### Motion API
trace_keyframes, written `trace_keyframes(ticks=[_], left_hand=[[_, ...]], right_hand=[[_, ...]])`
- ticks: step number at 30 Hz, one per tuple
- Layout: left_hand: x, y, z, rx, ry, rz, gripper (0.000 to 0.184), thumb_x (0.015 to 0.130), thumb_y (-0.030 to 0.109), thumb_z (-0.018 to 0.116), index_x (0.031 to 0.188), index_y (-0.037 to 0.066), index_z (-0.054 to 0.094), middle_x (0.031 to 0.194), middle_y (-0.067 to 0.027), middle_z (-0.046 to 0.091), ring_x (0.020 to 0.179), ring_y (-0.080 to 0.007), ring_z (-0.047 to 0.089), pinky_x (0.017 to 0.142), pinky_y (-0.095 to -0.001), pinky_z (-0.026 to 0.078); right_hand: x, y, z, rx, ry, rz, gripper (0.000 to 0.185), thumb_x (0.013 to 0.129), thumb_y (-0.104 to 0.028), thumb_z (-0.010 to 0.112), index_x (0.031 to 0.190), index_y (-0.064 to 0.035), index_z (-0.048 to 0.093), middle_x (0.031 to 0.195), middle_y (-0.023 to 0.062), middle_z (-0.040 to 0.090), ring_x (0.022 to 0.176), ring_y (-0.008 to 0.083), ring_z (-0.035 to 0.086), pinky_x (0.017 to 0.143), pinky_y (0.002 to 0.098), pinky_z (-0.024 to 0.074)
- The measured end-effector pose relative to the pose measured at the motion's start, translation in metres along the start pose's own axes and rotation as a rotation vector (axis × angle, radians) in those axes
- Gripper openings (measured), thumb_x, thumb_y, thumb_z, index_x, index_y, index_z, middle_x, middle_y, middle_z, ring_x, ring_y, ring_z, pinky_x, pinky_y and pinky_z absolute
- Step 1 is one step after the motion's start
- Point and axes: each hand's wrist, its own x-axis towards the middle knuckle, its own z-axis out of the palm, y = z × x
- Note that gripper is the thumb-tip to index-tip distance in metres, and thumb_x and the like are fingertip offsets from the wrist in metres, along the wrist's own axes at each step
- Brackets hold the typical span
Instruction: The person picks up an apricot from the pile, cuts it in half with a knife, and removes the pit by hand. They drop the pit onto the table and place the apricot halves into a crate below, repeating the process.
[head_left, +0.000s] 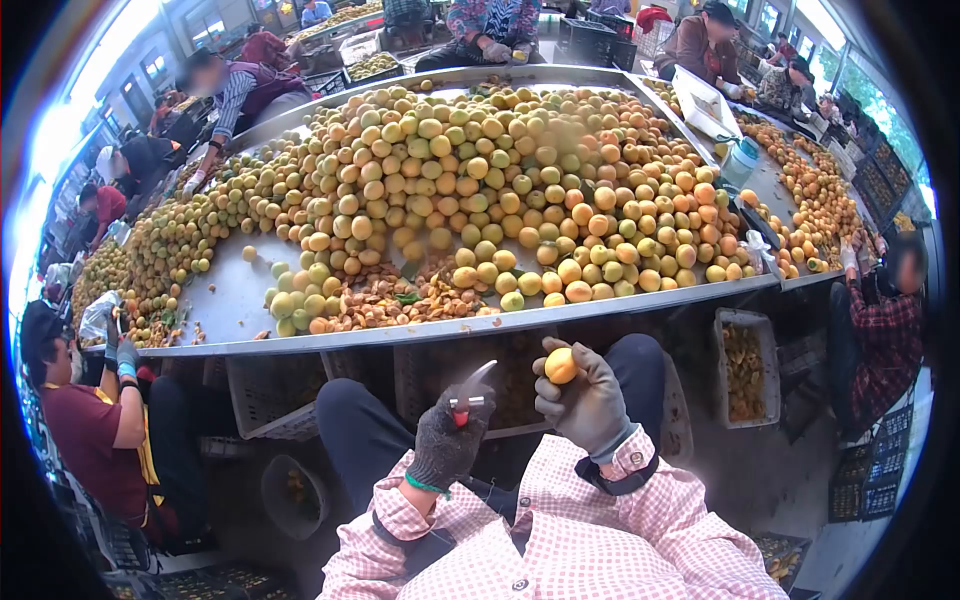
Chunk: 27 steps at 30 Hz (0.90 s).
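Note:
My left hand [452, 432], in a dark grey knitted glove with a green cuff edge, is closed round a small knife [478, 375]. Its curved silver blade points up and to the right, and a bit of red handle shows between the fingers. In my right hand [590, 400], gloved in grey, a single yellow-orange apricot [561, 366] is pinched between the fingers and thumb. Both hands are over my lap, apart from each other, just below the near edge of the metal table [240, 300]. On it a large heap of apricots [420, 170] is spread, with split apricot pieces [410, 300] near the edge.
Crates [265, 390] stand under the table's edge, one with apricot pieces [745, 370] at right. A bucket [295, 495] is on the floor at left. Co-workers sit around the table, one in a maroon shirt [95, 440] and one in plaid [885, 330]. A white tray [705, 103] lies farther back.

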Motion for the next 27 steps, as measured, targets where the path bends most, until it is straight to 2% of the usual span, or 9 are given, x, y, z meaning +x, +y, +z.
trace_keyframes(ticks=[2,6,8,11,12,13,15,16,27], left_hand=[[0.014,0.013,0.002,-0.102,-0.007,0.059,0.028,0.085,0.005,0.065,0.111,0.005,0.058,0.092,-0.0010,0.063,0.074,-0.0081,0.060,0.063,-0.0234,0.050],[0.033,0.027,0.011,-0.313,-0.104,-0.066,0.027,0.083,0.004,0.068,0.108,0.005,0.057,0.093,-0.0012,0.061,0.076,-0.0080,0.058,0.067,-0.0232,0.049],[0.038,0.033,0.013,-0.124,-0.130,0.077,0.033,0.080,0.007,0.073,0.108,0.005,0.056,0.095,-0.0011,0.059,0.081,-0.0074,0.056,0.073,-0.0228,0.048],[0.039,0.042,0.013,-0.188,-0.242,-0.117,0.046,0.075,0.012,0.079,0.112,0.006,0.052,0.097,-0.0013,0.059,0.085,-0.0087,0.054,0.077,-0.0242,0.047],[0.039,0.034,0.014,-0.189,-0.242,-0.122,0.046,0.075,0.012,0.079,0.112,0.006,0.052,0.097,-0.0013,0.059,0.085,-0.0087,0.054,0.077,-0.0242,0.047],[0.039,0.022,0.017,-0.157,-0.250,-0.066,0.057,0.071,0.024,0.081,0.115,0.006,0.050,0.101,-0.0070,0.059,0.086,-0.0167,0.059,0.077,-0.0286,0.048],[0.040,0.016,0.016,-0.125,-0.255,-0.008,0.069,0.066,0.036,0.083,0.117,0.006,0.048,0.105,-0.0126,0.059,0.088,-0.0247,0.063,0.077,-0.0330,0.050],[0.039,0.021,0.013,-0.034,-0.275,0.017,0.075,0.064,0.039,0.084,0.120,0.006,0.046,0.108,-0.0133,0.058,0.090,-0.0263,0.063,0.078,-0.0344,0.050],[0.048,0.049,-0.007,0.374,-0.391,0.449,0.075,0.059,0.046,0.083,0.118,0.007,0.056,0.084,-0.0115,0.065,0.073,-0.0318,0.065,0.066,-0.0374,0.053]], right_hand=[[0.011,-0.001,-0.015,-0.008,-0.027,0.056,0.039,0.097,-0.038,0.042,0.107,-0.0029,0.056,0.093,0.0094,0.059,0.064,0.0137,0.048,0.052,0.0258,0.0368],[0.018,0.002,-0.010,-0.177,0.090,0.069,0.038,0.097,-0.040,0.041,0.094,-0.0047,0.056,0.079,0.0067,0.056,0.056,0.0123,0.046,0.045,0.0242,0.0347],[0.017,0.006,0.002,-0.273,0.244,0.049,0.038,0.098,-0.041,0.040,0.092,-0.0068,0.056,0.072,0.0044,0.053,0.053,0.0107,0.046,0.043,0.0227,0.0348],[0.014,0.008,0.008,-0.167,0.280,0.145,0.037,0.098,-0.041,0.038,0.092,-0.0096,0.056,0.072,0.0044,0.053,0.052,0.0104,0.047,0.041,0.0215,0.0332],[0.015,0.012,-0.003,-0.186,0.195,0.173,0.037,0.098,-0.042,0.037,0.096,-0.0116,0.057,0.078,0.0059,0.057,0.063,0.0125,0.055,0.050,0.0255,0.0426],[0.011,0.018,-0.003,-0.184,0.198,0.178,0.037,0.098,-0.042,0.037,0.096,-0.0116,0.057,0.078,0.0059,0.057,0.063,0.0125,0.055,0.050,0.0255,0.0426],[0.006,0.026,0.006,-1.008,0.043,-0.324,0.021,0.085,-0.015,0.062,0.102,-0.0039,0.055,0.096,0.0099,0.062,0.085,0.0217,0.063,0.073,0.0305,0.0497],[0.000,0.020,0.012,-1.457,-0.077,-0.490,0.031,0.076,-0.002,0.066,0.104,-0.0037,0.054,0.099,0.0100,0.061,0.096,0.0245,0.060,0.086,0.0310,0.0460],[-0.012,0.032,0.020,-1.468,-0.238,-0.713,0.031,0.080,-0.020,0.063,0.105,-0.0045,0.053,0.093,0.0103,0.057,0.090,0.0297,0.059,0.077,0.0374,0.0473]])
